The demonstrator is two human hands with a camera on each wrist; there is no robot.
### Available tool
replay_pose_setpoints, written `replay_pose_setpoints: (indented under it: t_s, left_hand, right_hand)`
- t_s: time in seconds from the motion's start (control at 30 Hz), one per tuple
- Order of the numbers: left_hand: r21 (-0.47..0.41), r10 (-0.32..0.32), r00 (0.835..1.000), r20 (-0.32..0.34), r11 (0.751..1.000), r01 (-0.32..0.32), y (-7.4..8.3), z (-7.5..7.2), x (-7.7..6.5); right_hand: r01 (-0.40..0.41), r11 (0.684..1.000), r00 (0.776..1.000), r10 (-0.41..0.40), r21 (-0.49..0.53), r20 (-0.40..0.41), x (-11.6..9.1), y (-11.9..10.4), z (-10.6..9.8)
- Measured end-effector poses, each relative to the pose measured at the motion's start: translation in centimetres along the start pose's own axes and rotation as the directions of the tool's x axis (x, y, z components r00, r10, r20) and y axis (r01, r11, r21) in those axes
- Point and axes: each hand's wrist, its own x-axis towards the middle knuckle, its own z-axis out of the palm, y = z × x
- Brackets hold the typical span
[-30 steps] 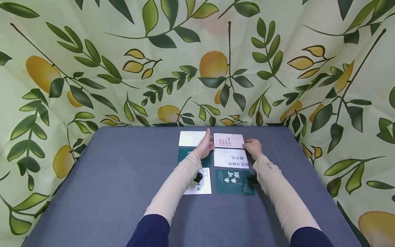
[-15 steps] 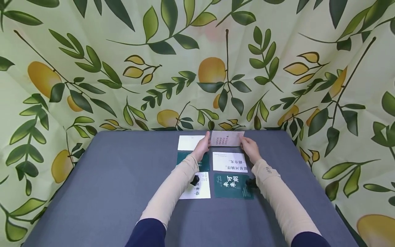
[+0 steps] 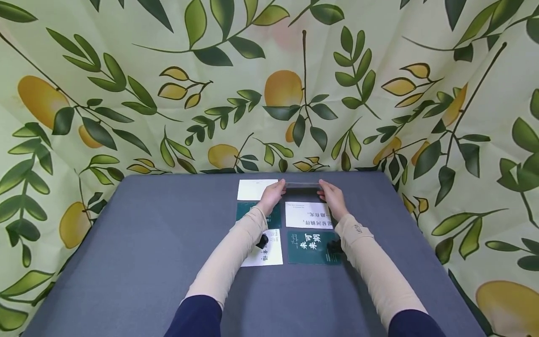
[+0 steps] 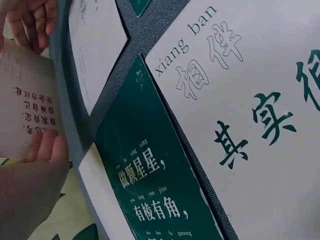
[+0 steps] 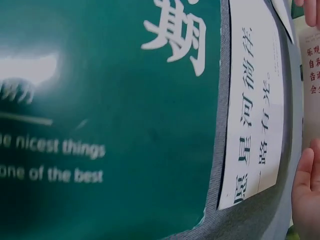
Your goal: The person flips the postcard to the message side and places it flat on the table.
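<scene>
Out over the far end of the table, my left hand and right hand hold a postcard between them by its two sides. In the head view the postcard is raised and seen almost edge-on, as a thin line. The left wrist view shows its pale face with red characters, fingers of the left hand at its lower side. In the right wrist view the right hand is at the card's lower end. Below the hands lie a white card and a green card.
A left column holds a white card at the back, a green card partly under the left arm, and another white card in front. They lie flat on the grey tablecloth. A leaf-patterned curtain closes the back.
The red-lettered postcard has been lifted off the table's back right spot and tilted until edge-on. The left hand, open beside it earlier, now holds its left side.
</scene>
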Motion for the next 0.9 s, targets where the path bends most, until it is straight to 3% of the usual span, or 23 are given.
replay_pose_setpoints:
  t_s: [0.23, 0.27, 0.33, 0.4, 0.47, 0.5, 0.57, 0.63, 0.7, 0.8, 0.9]
  left_hand:
    - [0.034, 0.026, 0.998, -0.062, 0.999, -0.024, -0.3, 0.1, 0.4]
    - [0.029, 0.065, 0.996, -0.067, 0.998, -0.063, -1.4, 0.0, 1.4]
    - [0.026, 0.068, 0.995, -0.076, 0.997, -0.066, -3.1, 0.1, 3.3]
    - [0.03, 0.133, 0.987, -0.089, 0.991, -0.131, -5.7, 0.3, 5.8]
    - [0.058, 0.135, 0.987, -0.091, 0.99, -0.13, -6.7, 0.5, 6.8]
    - [0.094, 0.104, 0.989, -0.101, 0.991, -0.095, -5.8, 0.6, 6.1]
    - [0.167, 0.127, 0.985, -0.12, 0.98, -0.106, -4.4, 0.8, 4.4]
    - [0.266, 0.11, 0.983, -0.144, 0.961, -0.069, -1.4, 1.1, 1.4]
    - [0.348, 0.152, 0.975, -0.162, 0.933, -0.088, 0.6, 1.2, -1.0]
    - [0.502, 0.266, 0.952, -0.154, 0.851, -0.157, 0.6, 1.2, -1.5]
    - [0.581, 0.293, 0.946, -0.141, 0.798, -0.161, -0.5, 1.0, -0.2]
  right_hand:
    - [0.021, 0.998, 0.999, -0.024, 0.058, 0.036, 0.5, 0.7, -0.4]
    - [0.017, 0.998, 0.999, -0.02, 0.057, 0.042, 0.5, 0.8, -0.4]
    - [0.008, 0.999, 0.999, -0.01, 0.033, 0.054, 0.4, 0.9, -0.4]
    - [0.006, 1.0, 0.998, -0.006, -0.011, 0.069, 0.3, 1.0, -0.5]
    - [0.002, 0.999, 0.997, 0.002, -0.053, 0.077, 0.2, 1.1, -0.6]
    - [0.003, 0.997, 0.997, 0.003, -0.072, 0.08, 0.2, 1.1, -0.7]
    - [0.01, 0.994, 0.996, -0.001, -0.105, 0.086, 0.3, 1.2, -0.8]
    - [0.008, 0.992, 0.996, 0.003, -0.126, 0.089, 0.5, 1.3, -0.9]
    - [0.011, 0.985, 0.995, 0.006, -0.17, 0.096, 0.6, 1.3, -0.9]
    - [0.021, 0.965, 0.995, 0.006, -0.26, 0.103, 0.8, 1.3, -1.0]
    - [0.028, 0.939, 0.995, 0.006, -0.344, 0.097, 1.0, 1.3, -0.9]
